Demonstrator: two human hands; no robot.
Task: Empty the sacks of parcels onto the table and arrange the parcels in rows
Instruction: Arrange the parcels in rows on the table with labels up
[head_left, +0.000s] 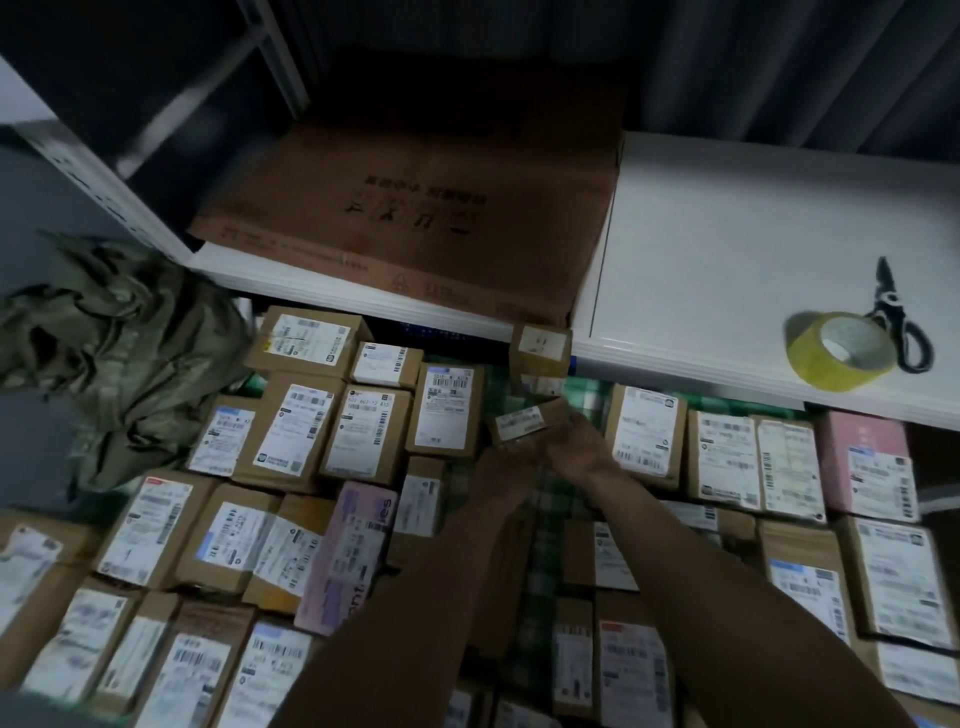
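Several brown cardboard parcels with white labels lie in rough rows on the table, which is covered by a green checked cloth (545, 499). Both my hands reach to the middle of the table. My left hand (506, 462) and my right hand (576, 441) together hold a small brown parcel (519, 423) just above the cloth. Another small box (540, 351) stands right behind it against the shelf edge. An emptied olive-green sack (119, 364) lies crumpled at the left. A pink parcel (348, 556) lies among the left rows.
A white shelf (727, 270) overhangs the back of the table, carrying a yellow tape roll (836, 351) and black scissors (901, 322). A large flat brown carton (415, 218) lies on the shelf at centre. Another pink box (872, 467) sits at the right.
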